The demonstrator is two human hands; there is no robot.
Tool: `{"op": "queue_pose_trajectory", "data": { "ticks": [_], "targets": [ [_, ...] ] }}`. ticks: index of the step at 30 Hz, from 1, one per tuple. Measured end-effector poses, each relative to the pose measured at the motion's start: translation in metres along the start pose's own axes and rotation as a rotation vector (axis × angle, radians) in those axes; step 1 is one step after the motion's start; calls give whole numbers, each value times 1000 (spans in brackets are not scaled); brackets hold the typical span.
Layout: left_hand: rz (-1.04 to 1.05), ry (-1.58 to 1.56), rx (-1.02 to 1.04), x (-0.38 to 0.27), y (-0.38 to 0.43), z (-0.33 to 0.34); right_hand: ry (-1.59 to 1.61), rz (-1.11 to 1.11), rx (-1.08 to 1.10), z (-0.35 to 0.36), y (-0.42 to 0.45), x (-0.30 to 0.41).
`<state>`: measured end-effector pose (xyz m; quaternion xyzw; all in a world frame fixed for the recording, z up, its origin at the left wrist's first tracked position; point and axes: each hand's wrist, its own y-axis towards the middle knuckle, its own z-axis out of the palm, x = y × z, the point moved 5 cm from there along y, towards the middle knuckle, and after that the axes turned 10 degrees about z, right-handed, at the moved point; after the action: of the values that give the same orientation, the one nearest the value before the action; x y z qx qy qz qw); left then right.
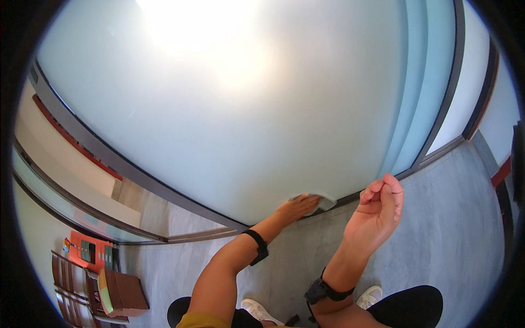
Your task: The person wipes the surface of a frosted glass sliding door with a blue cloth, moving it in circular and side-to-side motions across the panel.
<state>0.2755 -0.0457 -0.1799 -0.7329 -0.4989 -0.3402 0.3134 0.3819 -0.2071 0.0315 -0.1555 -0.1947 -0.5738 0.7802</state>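
A large frosted glass panel [254, 135] in a dark metal frame [143, 176] fills most of the view before me. Low on the glass, near its bottom edge, my left hand [298, 206] presses a grey cloth [326, 201] flat against the surface. Part of the cloth is hidden under the palm. My right hand [376, 215] is raised to the right of it, its fingers curled in towards the thumb, and nothing shows in it. It overlaps the lower frame in the picture; whether it touches cannot be told.
Grey concrete-look floor [447, 205] runs below the panel, with my shoes [258, 310] on it. At lower left stand a brown box [127, 293], a wooden chair [67, 274] and an orange object [84, 250]. A floor track [201, 235] extends left from the frame.
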Motion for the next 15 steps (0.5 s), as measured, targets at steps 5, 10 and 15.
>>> {"op": "queue_pose_trajectory", "data": {
  "ticks": [5, 10, 15],
  "targets": [
    [-256, -60, -325, 137, 60, -95, 56, 6, -35, 0, 2, 3],
    [-542, 50, -284, 281, 14, -186, 83, -3, -48, -1, 9, 7],
    [-930, 326, -362, 337, -108, -222, 100, 48, -118, -10, 21, 1]
  ]
}}
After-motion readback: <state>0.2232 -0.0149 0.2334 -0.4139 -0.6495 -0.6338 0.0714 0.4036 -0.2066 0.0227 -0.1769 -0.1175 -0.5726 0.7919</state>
